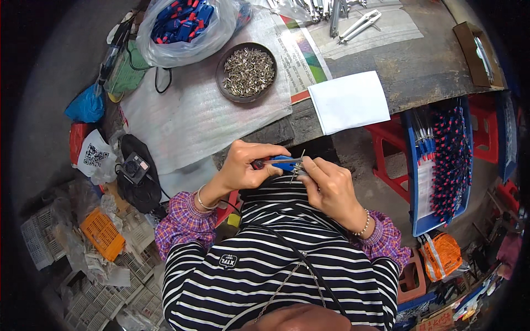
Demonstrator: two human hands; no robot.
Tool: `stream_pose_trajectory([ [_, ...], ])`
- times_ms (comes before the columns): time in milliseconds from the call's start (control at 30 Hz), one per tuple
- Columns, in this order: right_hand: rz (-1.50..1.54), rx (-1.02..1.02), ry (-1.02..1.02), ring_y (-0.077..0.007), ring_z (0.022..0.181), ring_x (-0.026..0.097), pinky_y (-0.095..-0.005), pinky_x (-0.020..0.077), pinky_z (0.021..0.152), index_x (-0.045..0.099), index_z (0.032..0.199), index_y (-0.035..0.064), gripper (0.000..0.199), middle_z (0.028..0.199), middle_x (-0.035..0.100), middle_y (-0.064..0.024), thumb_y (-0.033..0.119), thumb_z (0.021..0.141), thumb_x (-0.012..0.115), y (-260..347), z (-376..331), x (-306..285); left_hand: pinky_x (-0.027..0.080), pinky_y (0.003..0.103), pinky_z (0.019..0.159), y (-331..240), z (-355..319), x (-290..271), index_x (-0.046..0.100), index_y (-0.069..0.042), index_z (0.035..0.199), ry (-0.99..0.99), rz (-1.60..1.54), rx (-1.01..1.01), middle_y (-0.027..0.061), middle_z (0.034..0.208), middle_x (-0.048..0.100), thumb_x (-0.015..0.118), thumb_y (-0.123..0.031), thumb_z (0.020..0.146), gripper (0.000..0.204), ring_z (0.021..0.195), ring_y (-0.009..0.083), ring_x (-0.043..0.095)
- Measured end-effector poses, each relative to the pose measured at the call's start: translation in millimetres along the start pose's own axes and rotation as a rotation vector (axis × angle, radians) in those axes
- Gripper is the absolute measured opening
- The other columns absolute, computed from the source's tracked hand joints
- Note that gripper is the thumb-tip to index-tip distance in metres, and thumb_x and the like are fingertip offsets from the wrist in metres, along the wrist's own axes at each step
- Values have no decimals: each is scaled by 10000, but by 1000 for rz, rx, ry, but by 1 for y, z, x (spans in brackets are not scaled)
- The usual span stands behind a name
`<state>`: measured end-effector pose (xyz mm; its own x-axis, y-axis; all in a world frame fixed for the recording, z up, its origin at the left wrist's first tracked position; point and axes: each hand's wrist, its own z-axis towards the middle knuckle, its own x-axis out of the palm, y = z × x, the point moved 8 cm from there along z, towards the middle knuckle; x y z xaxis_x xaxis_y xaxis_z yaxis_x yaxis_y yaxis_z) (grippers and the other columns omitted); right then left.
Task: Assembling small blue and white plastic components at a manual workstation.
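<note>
A small blue-handled tool [283, 163] with a red tip at its left end and thin metal legs is held close to the chest, just below the edge of the worktable [419, 71]. The left hand [243, 165] is closed around the red and blue end of it, fingers curled and thumb pressed on top. The right hand [328, 185] is pinched on the metal legs, fingertips closed on them. On the table, well apart from the hands, a round dark dish [247, 71] filled with small metal pins is set on a white foam sheet [187, 116]; a clear bag [182, 25] of blue and red parts is placed behind it, and a white sheet of paper [349, 101] lies to its right. A blue tray [441, 160] of blue and red items is seen at the right, resting on red stools [386, 146].
</note>
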<state>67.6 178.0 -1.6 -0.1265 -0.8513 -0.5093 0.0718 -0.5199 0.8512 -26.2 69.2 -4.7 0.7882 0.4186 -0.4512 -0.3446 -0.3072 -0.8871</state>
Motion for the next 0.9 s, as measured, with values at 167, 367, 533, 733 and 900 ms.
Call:
stream_pose_trajectory([
  [167, -3, -7, 36, -284, 621, 559, -375, 444, 512, 542, 1017, -9, 323, 719, 504, -115, 30, 713, 644, -1, 2, 0, 497, 241, 556, -1, -1, -2, 673, 0, 931, -41, -4, 4, 119, 748, 676, 752, -77, 656, 297, 616, 162, 661],
  [367, 16, -22, 29, -280, 569, 537, -370, 420, 487, 575, 1008, -11, 320, 669, 493, -110, 20, 699, 654, -1, 4, 0, 498, 238, 576, 1, 6, -3, 673, 3, 935, 65, -88, -8, 105, 749, 680, 751, -62, 651, 301, 638, 147, 660],
  [533, 24, 8, 74, -293, 631, 566, -378, 443, 517, 536, 1026, -8, 327, 733, 510, -119, 31, 719, 641, 0, 2, 3, 495, 239, 587, 6, 5, -2, 675, -1, 934, 107, -90, -72, 97, 749, 680, 754, -72, 654, 300, 651, 139, 657],
  [733, 46, 25, 46, -291, 617, 564, -379, 442, 515, 534, 1019, -3, 310, 718, 508, -118, 36, 728, 634, 1, 1, 4, 492, 237, 590, 2, 2, -4, 675, 0, 936, 41, -75, -39, 99, 747, 680, 754, -68, 656, 299, 647, 140, 655],
  [900, 41, 36, 49, -290, 612, 561, -379, 442, 516, 534, 1006, -2, 297, 712, 502, -118, 40, 729, 634, 2, 2, 4, 495, 241, 598, 2, 1, -5, 675, 2, 938, 26, -80, -29, 100, 755, 682, 747, -62, 661, 293, 647, 142, 657],
])
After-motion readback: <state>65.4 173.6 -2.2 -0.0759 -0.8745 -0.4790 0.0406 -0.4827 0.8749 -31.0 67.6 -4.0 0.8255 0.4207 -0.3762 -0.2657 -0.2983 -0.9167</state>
